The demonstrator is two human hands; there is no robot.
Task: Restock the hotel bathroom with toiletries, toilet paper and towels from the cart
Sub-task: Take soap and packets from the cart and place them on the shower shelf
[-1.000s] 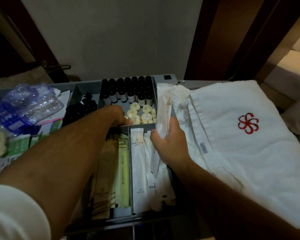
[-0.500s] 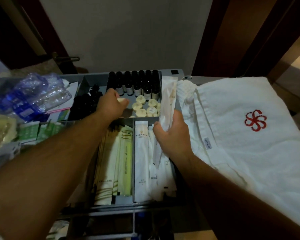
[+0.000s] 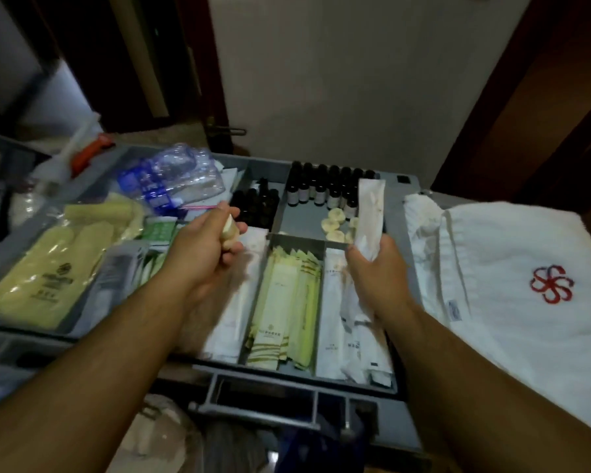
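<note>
A pale wall [image 3: 338, 80] stands between dark wooden door frames, and in front of it is the grey cart tray [image 3: 393, 213], divided into compartments. On the right of the surface lies a folded white towel [image 3: 512, 254] with a red emblem [image 3: 551, 284]. At the left lie yellow plastic bags [image 3: 48, 268] and, farther, crushed clear bottles [image 3: 171, 179]. In the near middle compartments lie pale green sachets [image 3: 287, 302] and white sachets [image 3: 331, 319]. Small dark bottles [image 3: 328, 189] stand in rows at the far side, with round cream soaps [image 3: 335, 227] just near them.

The left hand [image 3: 205, 247] is above the tray and pinches one small soap [image 3: 227, 230] in curled fingers. The right hand [image 3: 379, 271] grips a long white packet [image 3: 371, 206], which stands almost upright over the soap compartment.
</note>
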